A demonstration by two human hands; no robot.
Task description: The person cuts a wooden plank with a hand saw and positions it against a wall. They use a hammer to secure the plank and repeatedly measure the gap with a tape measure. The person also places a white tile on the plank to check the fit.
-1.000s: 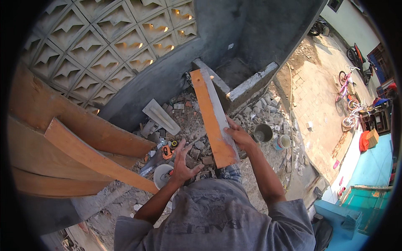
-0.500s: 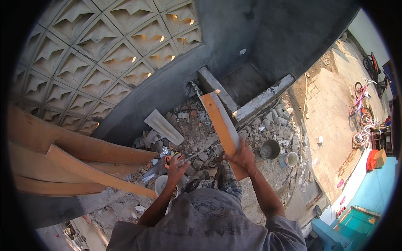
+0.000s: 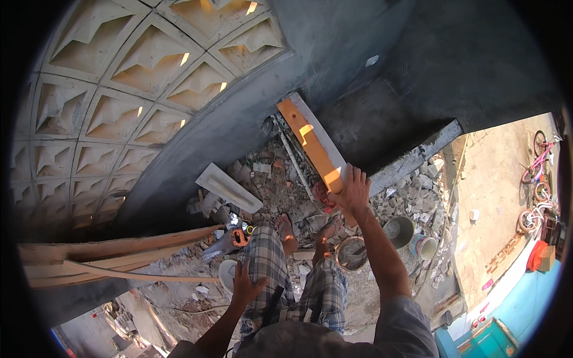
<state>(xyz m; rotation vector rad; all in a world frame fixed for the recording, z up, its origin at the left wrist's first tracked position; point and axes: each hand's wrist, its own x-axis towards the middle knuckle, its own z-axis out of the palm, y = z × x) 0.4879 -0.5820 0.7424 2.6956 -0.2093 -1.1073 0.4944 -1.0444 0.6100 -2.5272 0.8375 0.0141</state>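
Note:
My right hand (image 3: 357, 192) grips the near end of an orange board (image 3: 316, 156) with a grey edge and a small hole. The board lies along the inner low wall of the concrete trough (image 3: 436, 143), its far end at the grey wall (image 3: 322, 53); whether it rests there is unclear. A pale pipe (image 3: 292, 156) slants beside it. My left hand (image 3: 248, 281) is low against my plaid-trousered leg (image 3: 262, 256), fingers apart, holding nothing. Near it are an orange-handled saw (image 3: 239, 237) and a pale tub (image 3: 227, 275). My bare feet in sandals stand among rubble (image 3: 262, 179).
A grey panel (image 3: 227, 186) lies on the debris. Wooden boards (image 3: 119, 250) lean at left under a breeze-block wall (image 3: 107, 119). Several buckets (image 3: 399, 231) stand right of my legs. Further right are a paved yard (image 3: 489, 209), a hose and small bicycles (image 3: 540, 160).
My right hand has moved the board forward, onto or beside the trough's low wall. My left hand has dropped to my leg. The view has shifted, showing my legs and feet.

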